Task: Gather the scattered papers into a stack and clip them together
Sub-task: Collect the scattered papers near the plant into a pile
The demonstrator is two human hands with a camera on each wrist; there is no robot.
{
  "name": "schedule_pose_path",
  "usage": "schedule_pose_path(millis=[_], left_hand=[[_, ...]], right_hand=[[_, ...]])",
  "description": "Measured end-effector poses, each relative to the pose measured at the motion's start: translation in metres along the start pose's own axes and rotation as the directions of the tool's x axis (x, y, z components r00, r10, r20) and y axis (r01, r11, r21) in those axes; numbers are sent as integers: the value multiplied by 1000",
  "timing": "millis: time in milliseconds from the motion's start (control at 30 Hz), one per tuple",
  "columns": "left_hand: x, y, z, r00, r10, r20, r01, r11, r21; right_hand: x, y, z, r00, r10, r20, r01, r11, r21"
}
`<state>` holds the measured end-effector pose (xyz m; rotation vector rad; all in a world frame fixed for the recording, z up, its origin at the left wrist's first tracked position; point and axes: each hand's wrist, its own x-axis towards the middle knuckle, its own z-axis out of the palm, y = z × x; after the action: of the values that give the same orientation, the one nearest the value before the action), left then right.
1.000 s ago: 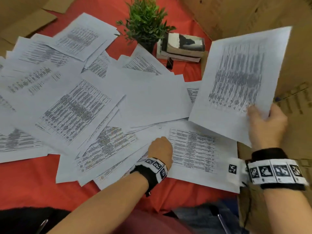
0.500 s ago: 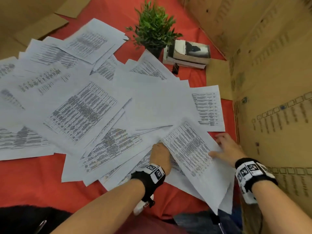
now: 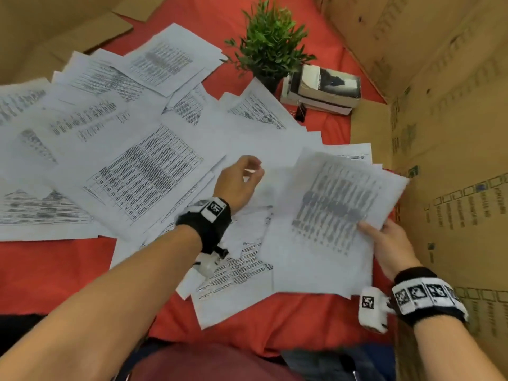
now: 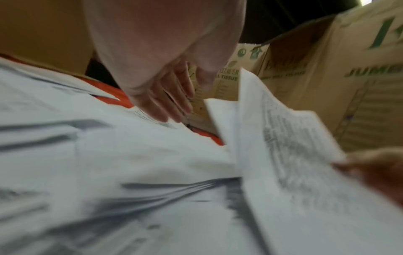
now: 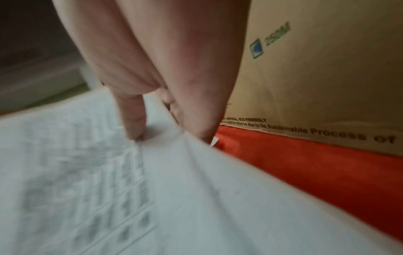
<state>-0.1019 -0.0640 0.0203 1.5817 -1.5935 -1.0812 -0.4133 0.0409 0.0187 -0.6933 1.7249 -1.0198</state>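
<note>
Many printed white sheets lie scattered and overlapping on a red cloth. My right hand pinches the right edge of a printed sheet, thumb on top, and holds it tilted above the pile at the right. In the right wrist view the thumb presses on this sheet with the fingers under it. My left hand hovers over the middle of the pile, fingers relaxed and holding nothing; its fingers reach toward the papers. A black binder clip lies by the books.
A small potted plant and a stack of books stand at the back. Cardboard walls close in the right side and the far left. Bare red cloth shows along the near edge.
The right hand brought its raised sheet down onto the pile, then lifted paper again at the right. The left hand rose off the papers and moved forward.
</note>
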Motion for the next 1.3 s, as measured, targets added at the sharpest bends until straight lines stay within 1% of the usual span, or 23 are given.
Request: schedule_pose_path(millis=[33,67,100,133,167,233,300,400,500,533,567,633,667,700,733,767,800,833,900,1067,1133,1200,1300], left_hand=[[8,-8,-2,997,28,70,-43,973,227],[12,-15,-3,982,9,188,-95,884,458],[15,-23,-3,951,-46,305,-164,763,625],[16,-30,-1,915,-105,390,-230,658,717],[15,-36,2,887,-149,438,-273,596,755],[13,-44,7,869,-190,457,-279,573,770],[8,-46,12,884,-161,439,-296,534,792],[5,-46,16,898,-120,423,-341,418,842],[16,-38,13,893,-94,439,-383,352,854],[21,-30,9,903,-56,427,-378,372,848],[26,-23,3,921,-23,390,-343,427,836],[35,-6,-13,976,37,217,-191,632,751],[38,4,-24,993,44,106,-101,768,632],[40,11,-35,1000,17,4,-17,901,434],[41,16,-44,996,-51,-70,63,983,173],[38,20,-54,986,-122,-111,110,988,-105],[33,21,-62,972,-203,-118,153,929,-337],[27,20,-69,956,-273,-107,188,852,-488],[16,7,-74,916,-397,-56,286,746,-601],[-18,-49,-61,791,-611,-19,514,682,-521],[-28,-67,-56,739,-673,-35,576,658,-484],[-35,-73,-55,728,-683,-61,603,680,-418],[-41,-74,-56,745,-666,-32,620,710,-335]], right_hand=[[0,-2,-3,994,-21,-106,26,999,40],[-1,-4,-6,980,-36,-195,47,998,53],[-2,-5,-7,965,-45,-258,60,997,52],[-2,-7,-8,954,-56,-294,70,997,38],[-3,-9,-9,947,-65,-315,73,997,12],[-4,-14,-10,938,-101,-331,82,994,-73],[-4,-19,-13,932,-146,-331,101,983,-151],[-4,-27,-12,926,-206,-317,145,968,-207],[-3,-38,-7,916,-237,-323,190,967,-169],[-3,-42,-7,913,-242,-329,209,969,-133],[-2,-47,-7,911,-245,-332,228,970,-89],[1,-60,-7,916,-235,-325,256,966,24],[2,-67,-5,920,-224,-322,268,959,97],[3,-73,-4,928,-209,-307,274,944,185],[5,-77,-3,937,-195,-288,273,925,263],[7,-80,-1,947,-175,-269,263,903,338],[9,-82,1,958,-146,-248,237,890,391],[10,-82,4,968,-116,-223,205,878,433],[16,-75,9,982,-67,-177,144,872,467],[26,-48,32,990,82,-118,-29,920,391],[25,-40,43,996,85,-21,-76,957,281],[24,-37,53,995,96,-4,-94,982,162],[21,-42,65,998,49,-43,-39,980,197]])
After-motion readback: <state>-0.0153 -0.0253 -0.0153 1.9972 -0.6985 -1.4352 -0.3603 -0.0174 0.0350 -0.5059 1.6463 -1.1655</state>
